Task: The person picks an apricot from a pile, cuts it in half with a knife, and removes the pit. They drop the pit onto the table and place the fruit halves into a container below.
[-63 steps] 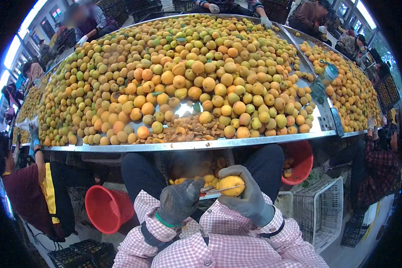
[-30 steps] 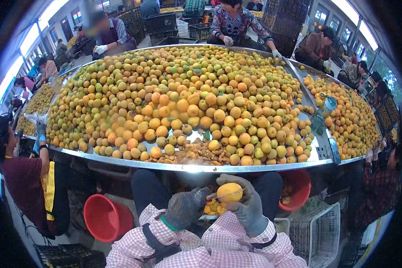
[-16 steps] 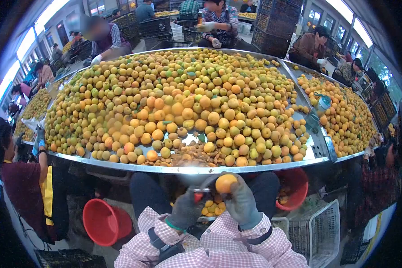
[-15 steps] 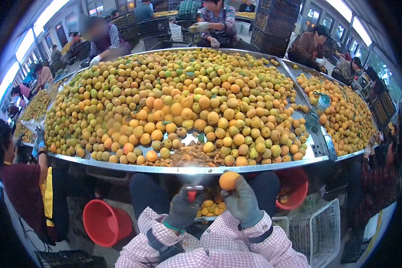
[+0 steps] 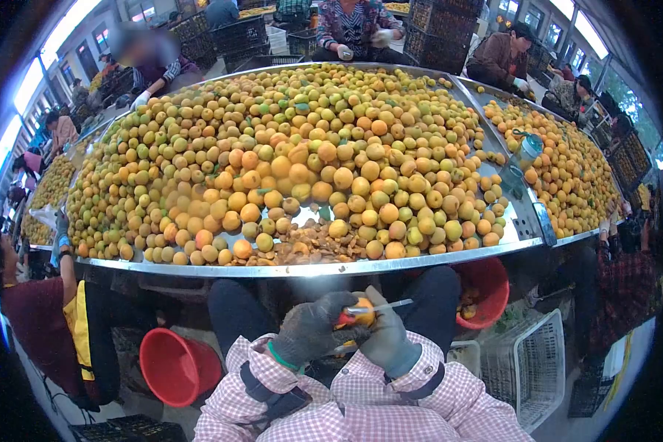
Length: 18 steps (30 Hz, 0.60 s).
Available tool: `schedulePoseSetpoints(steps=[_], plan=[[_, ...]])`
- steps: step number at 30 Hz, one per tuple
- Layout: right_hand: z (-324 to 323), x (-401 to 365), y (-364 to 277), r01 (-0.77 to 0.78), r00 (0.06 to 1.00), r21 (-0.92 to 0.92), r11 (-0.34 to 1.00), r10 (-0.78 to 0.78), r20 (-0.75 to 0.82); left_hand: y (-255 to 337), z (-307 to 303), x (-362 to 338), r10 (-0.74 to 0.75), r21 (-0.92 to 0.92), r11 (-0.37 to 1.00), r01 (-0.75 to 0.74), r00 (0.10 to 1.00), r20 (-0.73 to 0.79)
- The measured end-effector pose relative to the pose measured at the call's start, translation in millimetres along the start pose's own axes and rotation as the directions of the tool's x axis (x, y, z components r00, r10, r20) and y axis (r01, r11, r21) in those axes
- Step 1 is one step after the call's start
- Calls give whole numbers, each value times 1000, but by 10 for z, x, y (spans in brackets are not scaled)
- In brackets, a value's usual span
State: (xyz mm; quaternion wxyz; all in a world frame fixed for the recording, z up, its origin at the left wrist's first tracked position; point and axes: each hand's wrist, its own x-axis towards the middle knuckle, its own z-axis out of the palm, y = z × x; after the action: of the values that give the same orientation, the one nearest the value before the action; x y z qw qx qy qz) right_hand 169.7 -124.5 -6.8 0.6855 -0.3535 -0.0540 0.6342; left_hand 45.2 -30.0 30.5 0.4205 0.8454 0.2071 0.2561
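Gloved in dark grey, my left hand [image 5: 313, 330] is closed round a red-handled knife [image 5: 401, 303], whose thin blade sticks out to the right past the fruit. My right hand [image 5: 387, 340], in a lighter grey glove, grips an orange-yellow fruit [image 5: 361, 312] against the knife. Both hands meet over my lap, below the table's metal edge [image 5: 309, 269]. Beyond them a big heap of yellow-orange fruit [image 5: 272, 162] covers the table, with brown cut pieces [image 5: 309, 244] near the front edge.
Red tubs stand at left [image 5: 179, 367] and right [image 5: 499, 295] below the table. White crates [image 5: 541, 368] sit at lower right. A bottle [image 5: 521, 156] stands on the table's divider. Co-workers sit around, one at the far left [image 5: 40, 324], another across the table [image 5: 353, 33].
My hands have come together, and the fruit in my right hand has moved left and down to the knife. The blade now shows beyond the fruit. The view has shifted slightly.
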Motion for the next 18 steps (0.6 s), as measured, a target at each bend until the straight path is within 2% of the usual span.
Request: schedulePoseSetpoints(steps=[1, 3, 5, 6, 8, 12, 14, 15, 17, 18], plan=[[-15, -14, 29, -53, 998, 30, 998, 52, 18, 6, -13, 2, 33, 70, 997, -37, 998, 55], [28, -39, 4, -37, 998, 67, 997, 34, 48, 26, -71, 29, 58, 135, 988, -75, 991, 121], [-10, -29, 8, -243, 967, 358, 902, 197, 162, 40, -146, 53, 125, 224, 958, -179, 963, 237], [-13, -40, 45, -245, 967, 362, 899, 200, 158, 12, -140, 34, 120, 222, 959, -175, 963, 241], [-3, -46, 102, -198, 972, 247, 949, 223, -80, -54, -125, 34, 112, 256, 948, -188, 952, 284], [-75, -35, 141, -279, 939, 338, 899, 329, -100, -11, -124, 66, 155, 280, 925, -258, 926, 344], [-246, 1, 280, -206, 968, 64, 977, 213, -133, 50, -175, 96, 168, 317, 887, -335, 875, 454], [-256, -3, 259, -210, 967, 68, 975, 218, -133, 33, -169, 79, 163, 318, 888, -331, 875, 456], [-238, -10, 137, -323, 945, 112, 940, 326, -9, -14, -150, 62, 277, 287, 843, -456, 824, 494], [-820, 150, 506, -245, 968, -82, 966, 249, 37, -15, -139, 61, 278, 288, 842, -456, 824, 494]])
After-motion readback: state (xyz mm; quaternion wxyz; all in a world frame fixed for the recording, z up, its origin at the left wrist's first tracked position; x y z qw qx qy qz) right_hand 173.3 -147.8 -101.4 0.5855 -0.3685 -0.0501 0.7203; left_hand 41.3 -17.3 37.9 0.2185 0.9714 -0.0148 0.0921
